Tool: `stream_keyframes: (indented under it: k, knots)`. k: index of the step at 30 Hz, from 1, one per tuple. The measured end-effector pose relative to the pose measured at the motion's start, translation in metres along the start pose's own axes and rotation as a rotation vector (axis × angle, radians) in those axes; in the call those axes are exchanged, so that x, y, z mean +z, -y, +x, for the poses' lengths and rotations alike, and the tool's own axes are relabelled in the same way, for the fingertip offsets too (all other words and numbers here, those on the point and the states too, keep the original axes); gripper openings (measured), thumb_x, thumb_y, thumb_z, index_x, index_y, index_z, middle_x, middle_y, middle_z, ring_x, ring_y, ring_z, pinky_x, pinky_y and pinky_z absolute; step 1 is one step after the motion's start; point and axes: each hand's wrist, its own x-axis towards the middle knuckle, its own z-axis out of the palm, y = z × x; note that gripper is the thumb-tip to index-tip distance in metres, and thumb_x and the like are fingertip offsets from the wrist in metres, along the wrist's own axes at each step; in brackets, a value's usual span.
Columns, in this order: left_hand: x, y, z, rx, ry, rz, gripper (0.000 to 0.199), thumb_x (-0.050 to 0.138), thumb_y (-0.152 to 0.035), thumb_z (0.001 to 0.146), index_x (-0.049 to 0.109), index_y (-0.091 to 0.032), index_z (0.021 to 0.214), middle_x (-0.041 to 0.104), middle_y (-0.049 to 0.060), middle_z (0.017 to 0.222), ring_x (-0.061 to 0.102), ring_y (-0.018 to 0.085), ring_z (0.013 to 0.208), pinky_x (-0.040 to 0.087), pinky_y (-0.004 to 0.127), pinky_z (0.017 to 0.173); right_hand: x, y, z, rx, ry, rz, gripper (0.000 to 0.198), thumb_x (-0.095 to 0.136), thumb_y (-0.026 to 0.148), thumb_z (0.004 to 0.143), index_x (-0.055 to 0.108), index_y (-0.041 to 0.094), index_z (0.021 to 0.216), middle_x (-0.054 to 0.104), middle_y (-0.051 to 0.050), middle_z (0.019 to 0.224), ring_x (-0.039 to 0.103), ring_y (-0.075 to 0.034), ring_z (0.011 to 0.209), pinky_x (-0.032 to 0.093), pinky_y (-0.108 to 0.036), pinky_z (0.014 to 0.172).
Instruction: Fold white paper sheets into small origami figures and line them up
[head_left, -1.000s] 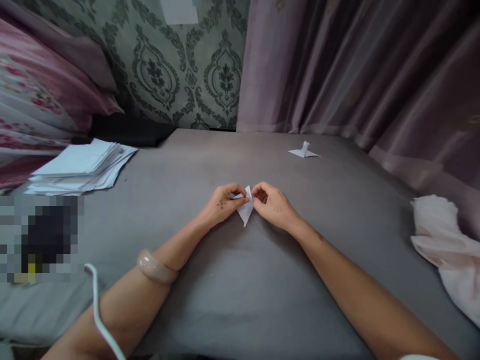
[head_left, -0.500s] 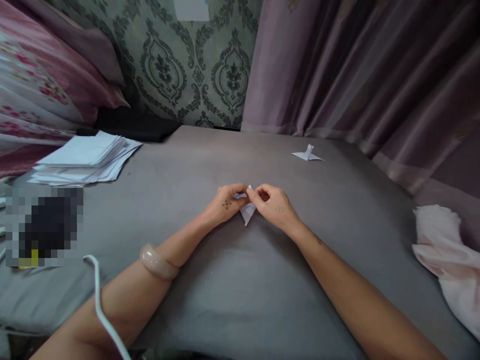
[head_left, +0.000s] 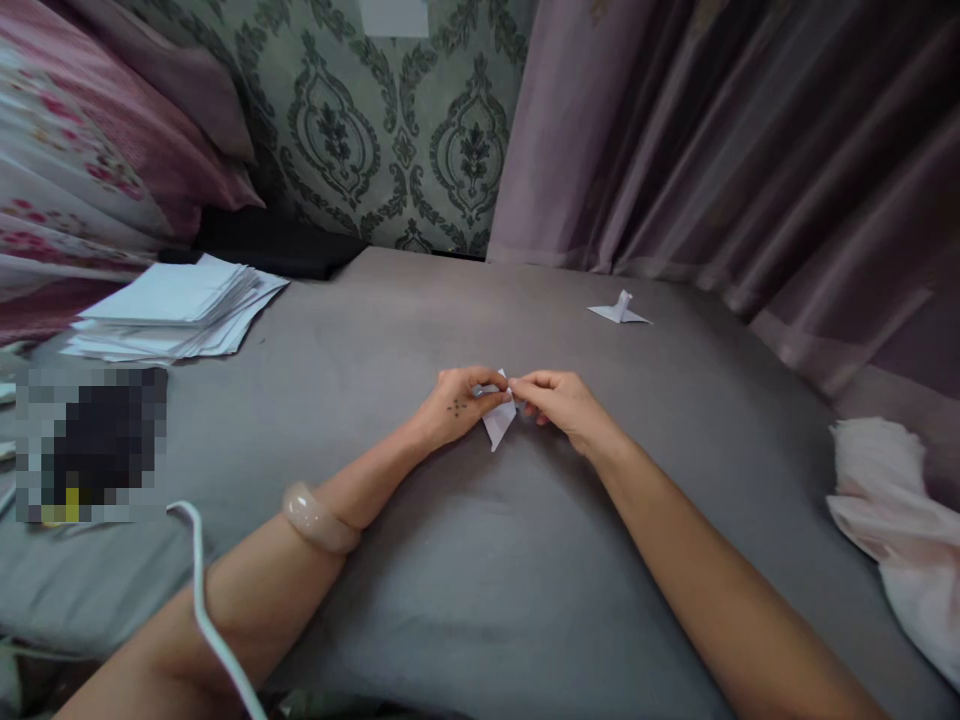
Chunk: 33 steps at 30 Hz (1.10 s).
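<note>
A small piece of folded white paper (head_left: 498,424) is held just above the grey sheet, one pointed end toward me and a small tip showing at the top. My left hand (head_left: 459,404) pinches it from the left between thumb and fingers. From the right, the thumb and forefinger of my right hand (head_left: 561,402) close on the paper's upper right edge. My fingers hide part of its folds. Farther back on the right lies a finished-looking folded paper bird (head_left: 621,309) with spread wings.
A stack of white paper sheets (head_left: 169,310) lies at the back left, beside black cloth (head_left: 281,245). A blurred-out dark object (head_left: 105,440) is at the left. A white cable (head_left: 201,590) crosses my left forearm. Pale pink cloth (head_left: 889,500) is bunched at the right edge.
My right hand has turned and shifted slightly right, its fingers now at the paper's right edge, uncovering more of it. My left hand keeps its pinch. The view has shifted slightly.
</note>
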Motion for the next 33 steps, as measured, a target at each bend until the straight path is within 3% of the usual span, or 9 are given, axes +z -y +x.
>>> stream_keyframes:
  k: [4,7,13,20,26,33]
  knots:
    - [0.000,0.002,0.000,0.008,-0.004,0.009,0.019,0.063,-0.032,0.082,0.073,-0.017,0.091,0.072,0.001,0.079,0.062,0.014,0.071,0.046,0.023,0.070,-0.004,0.002,-0.001,0.174,0.078,0.178,0.014,0.068,0.031,0.076,0.067,0.017,0.073,0.061,0.000,0.070,0.051,-0.007,0.057,0.037,-0.018,0.049]
    - [0.000,0.002,0.001,0.020,0.008,-0.004,0.020,0.063,-0.032,0.083,0.073,-0.018,0.092,0.073,0.002,0.080,0.063,0.015,0.074,0.047,0.023,0.071,-0.004,0.002,-0.001,0.230,0.105,0.250,0.010,0.067,0.025,0.077,0.066,0.016,0.072,0.060,0.001,0.067,0.051,-0.005,0.055,0.037,-0.017,0.047]
    - [-0.001,0.001,0.001,0.036,0.021,-0.026,0.021,0.062,-0.033,0.084,0.074,-0.018,0.093,0.074,0.003,0.086,0.067,0.017,0.082,0.048,0.024,0.074,-0.004,0.000,0.002,0.215,0.100,0.205,0.011,0.066,0.024,0.078,0.066,0.015,0.071,0.061,0.000,0.068,0.050,-0.004,0.054,0.036,-0.016,0.045]
    - [0.001,0.002,0.001,0.039,0.002,-0.049,0.020,0.063,-0.034,0.084,0.075,-0.018,0.089,0.075,0.003,0.085,0.067,0.017,0.082,0.048,0.024,0.074,-0.006,0.001,0.002,0.182,0.039,0.143,0.011,0.070,0.024,0.073,0.064,0.015,0.070,0.059,0.001,0.065,0.049,-0.005,0.053,0.034,-0.018,0.045]
    - [0.000,0.000,0.003,0.048,0.039,-0.039,0.019,0.062,-0.032,0.085,0.075,-0.019,0.087,0.075,0.003,0.084,0.066,0.016,0.080,0.048,0.024,0.074,-0.006,0.001,0.003,0.186,0.072,0.135,0.012,0.067,0.024,0.073,0.062,0.015,0.067,0.058,0.001,0.063,0.048,-0.005,0.051,0.033,-0.019,0.045]
    - [-0.001,-0.001,0.003,-0.039,0.028,-0.079,0.021,0.064,-0.035,0.082,0.075,-0.017,0.085,0.074,0.002,0.080,0.065,0.016,0.076,0.047,0.024,0.071,-0.013,-0.004,0.007,0.196,0.046,0.116,0.008,0.066,0.022,0.067,0.060,0.017,0.064,0.054,0.003,0.057,0.047,-0.007,0.051,0.035,-0.020,0.047]
